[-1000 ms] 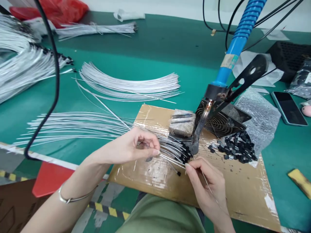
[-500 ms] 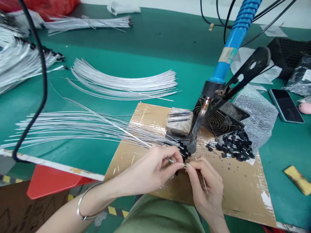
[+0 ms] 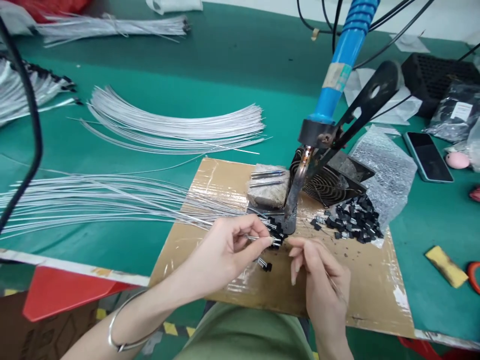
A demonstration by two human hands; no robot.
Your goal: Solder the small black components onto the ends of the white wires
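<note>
My left hand [image 3: 232, 245] is closed in a pinch on a thin white wire [image 3: 247, 236], whose end by the fingertips lies beside a cluster of small black connectors [image 3: 276, 230]. To the right, apart from it, my right hand [image 3: 320, 270] has its fingers bent, with a fine strand like solder wire [image 3: 332, 282] lying in it. Just above both hands stands the soldering iron [image 3: 300, 180], its blue handle clamped in a black stand, tip down. One wire end with a black connector [image 3: 267, 266] lies below my left hand.
A cardboard sheet [image 3: 360, 300] covers the work spot. Loose black connectors [image 3: 358, 217] are heaped at right, near a black fan [image 3: 326, 182]. White wire bundles [image 3: 176, 125] lie at left. A phone [image 3: 429, 156] and a yellow sponge [image 3: 446, 266] sit further right.
My hands have come apart; the right fingertips have drawn away from the wire that the left hand pinches. The view has shifted slightly right.
</note>
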